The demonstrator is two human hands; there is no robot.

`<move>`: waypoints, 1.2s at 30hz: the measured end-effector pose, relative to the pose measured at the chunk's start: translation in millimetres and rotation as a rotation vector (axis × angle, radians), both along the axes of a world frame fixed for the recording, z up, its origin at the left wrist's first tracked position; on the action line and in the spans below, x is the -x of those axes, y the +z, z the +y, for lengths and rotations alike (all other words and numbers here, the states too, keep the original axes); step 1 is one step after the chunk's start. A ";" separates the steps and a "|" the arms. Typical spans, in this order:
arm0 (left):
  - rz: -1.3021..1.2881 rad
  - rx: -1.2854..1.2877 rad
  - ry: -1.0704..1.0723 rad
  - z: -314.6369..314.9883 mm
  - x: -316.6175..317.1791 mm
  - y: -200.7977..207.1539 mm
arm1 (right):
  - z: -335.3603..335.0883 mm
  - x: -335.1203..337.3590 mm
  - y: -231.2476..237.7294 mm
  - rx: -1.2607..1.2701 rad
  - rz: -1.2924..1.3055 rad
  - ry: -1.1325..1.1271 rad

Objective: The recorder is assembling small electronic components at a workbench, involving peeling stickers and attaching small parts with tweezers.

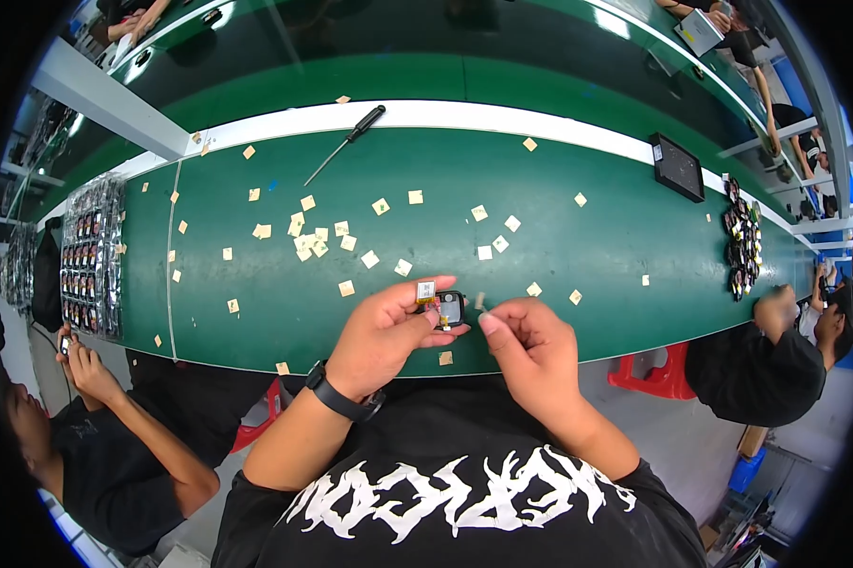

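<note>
Head view showed roomy green table (615, 237); above its near edge, the left hand (386, 329) clasped a black-framed device (454, 308) and the right hand (540, 355), fingers curled, pinched a pale strip (480, 300) beside it.

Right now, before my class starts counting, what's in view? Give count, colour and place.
Bench: one, green, in front
Square casing: one, black, left hand
Flat part: one, silvery and orange, left hand
Small strip: one, pale, right fingertips
Paper-like squares: dozens, pale yellow, scattered
Screwdriver: one, black handle, far edge
Tray: one, black, far right
Piled parts: many, mostly black, right end
Packed parts: many, dark, left end
Stools: two, red, both sides
Co-workers: several, dark clothing, around
Watch: one, black, left wrist
Hands: two, bare, left and right
</note>
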State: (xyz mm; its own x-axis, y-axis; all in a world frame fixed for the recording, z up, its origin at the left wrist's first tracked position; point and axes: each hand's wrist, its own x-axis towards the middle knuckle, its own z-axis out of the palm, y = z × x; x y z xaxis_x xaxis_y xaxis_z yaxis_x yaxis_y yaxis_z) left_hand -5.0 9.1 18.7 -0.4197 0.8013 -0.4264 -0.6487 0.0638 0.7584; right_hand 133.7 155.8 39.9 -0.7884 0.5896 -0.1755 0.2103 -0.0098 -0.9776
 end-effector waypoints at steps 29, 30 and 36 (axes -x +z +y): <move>0.334 0.015 0.077 -1.5 -18.4 -14.3 | 14.5 13.3 -12.4 0.157 0.022 0.231; 0.319 0.014 0.096 -1.4 -18.9 -14.1 | 11.7 15.4 -9.7 0.170 0.025 0.155; 0.325 0.018 0.173 0.5 -23.1 -17.6 | 11.3 16.7 -6.7 -0.039 -0.078 0.249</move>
State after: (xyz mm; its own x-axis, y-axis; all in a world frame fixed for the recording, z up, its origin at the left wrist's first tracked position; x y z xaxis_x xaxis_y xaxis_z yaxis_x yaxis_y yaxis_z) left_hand 18.1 9.5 1.1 -0.6643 0.7001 -0.2620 -0.3763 -0.0104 0.9264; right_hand 117.0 167.1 33.3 -0.8950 0.3867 -0.2224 0.2763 0.0891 -0.9569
